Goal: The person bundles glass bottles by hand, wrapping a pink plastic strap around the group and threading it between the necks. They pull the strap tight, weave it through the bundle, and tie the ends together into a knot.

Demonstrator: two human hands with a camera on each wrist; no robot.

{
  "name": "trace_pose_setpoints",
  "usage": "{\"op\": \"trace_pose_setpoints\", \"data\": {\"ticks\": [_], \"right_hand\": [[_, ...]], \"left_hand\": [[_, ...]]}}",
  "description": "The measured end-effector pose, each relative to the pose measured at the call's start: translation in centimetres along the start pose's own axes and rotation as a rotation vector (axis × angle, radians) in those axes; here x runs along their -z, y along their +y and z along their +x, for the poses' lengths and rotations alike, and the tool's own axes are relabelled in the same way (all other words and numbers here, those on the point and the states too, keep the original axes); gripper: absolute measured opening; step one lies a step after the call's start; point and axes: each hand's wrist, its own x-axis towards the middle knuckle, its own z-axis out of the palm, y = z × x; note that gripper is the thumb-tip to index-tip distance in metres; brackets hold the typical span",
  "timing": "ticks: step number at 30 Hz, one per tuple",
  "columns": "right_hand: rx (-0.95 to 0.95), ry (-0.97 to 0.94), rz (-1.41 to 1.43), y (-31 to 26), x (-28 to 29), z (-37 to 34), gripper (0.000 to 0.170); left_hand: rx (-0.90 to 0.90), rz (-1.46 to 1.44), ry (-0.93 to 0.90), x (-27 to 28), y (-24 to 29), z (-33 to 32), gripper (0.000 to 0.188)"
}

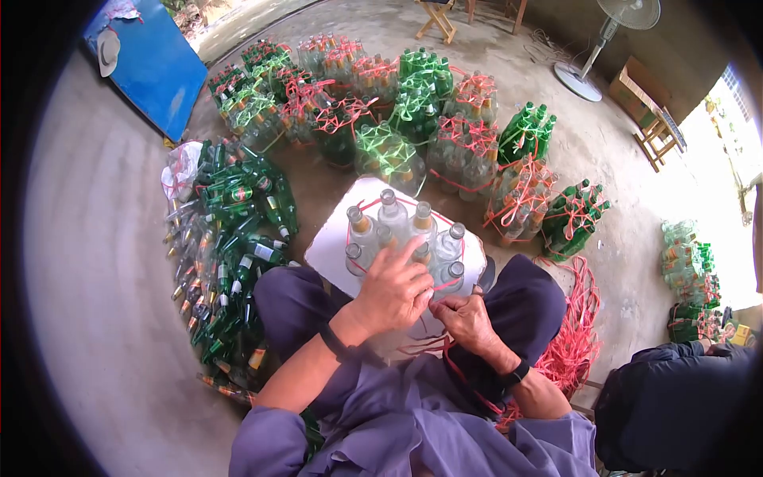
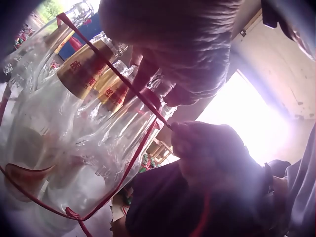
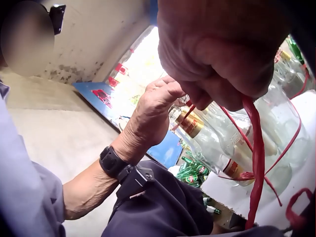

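Observation:
Several clear glass bottles (image 1: 362, 230) stand in a tight bundle, with a red plastic strap (image 2: 121, 76) running round them and over their necks. My left hand (image 1: 393, 286) lies over the near bottle necks, index finger stretched across them and the other fingers bent. Whether those bent fingers grip the strap I cannot tell. Close beside it, my right hand (image 1: 469, 322) pinches the strap at the bundle's near right corner. In the left wrist view, the strap runs taut from a far bottle neck to the right hand's fingertips. A loose strap length (image 3: 254, 163) hangs below the right hand.
The bundle stands on a white board (image 1: 330, 246) by my knees. Loose green bottles (image 1: 238, 199) lie heaped at left. Tied bottle bundles (image 1: 389, 155) fill the floor ahead. A red strap pile (image 1: 584, 326) lies at right, and a fan (image 1: 580, 79) stands behind.

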Motion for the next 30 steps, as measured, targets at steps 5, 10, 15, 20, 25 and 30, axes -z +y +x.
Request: {"op": "trace_pose_setpoints", "data": {"ticks": [5, 10, 15, 20, 25, 30], "right_hand": [[0.188, 0.077, -0.184, 0.8, 1.0, 0.1, 0.019], [0.293, 0.112, -0.293, 0.1, 1.7, 0.2, 0.017], [0.418, 0.111, -0.422, -0.6, 2.6, 0.6, 0.019], [0.499, 0.060, -0.502, -1.7, 4.1, 1.0, 0.020], [0.654, 0.084, -0.657, -3.8, 5.6, 1.8, 0.026], [0.716, 0.039, -0.702, -4.8, 6.9, 2.4, 0.023]], "left_hand": [[0.005, -0.008, -0.016, 0.2, 0.1, -0.2, 0.013], [-0.001, -0.020, -0.009, 0.2, 0.0, -0.4, 0.013], [-0.007, -0.022, 0.001, 0.1, -0.1, -0.5, 0.013], [-0.001, -0.035, 0.008, 0.0, -0.1, -0.5, 0.010], [0.011, -0.052, 0.021, 0.1, 0.1, -0.4, 0.010], [0.019, -0.079, 0.057, -0.1, 0.1, -0.4, 0.011]]}}
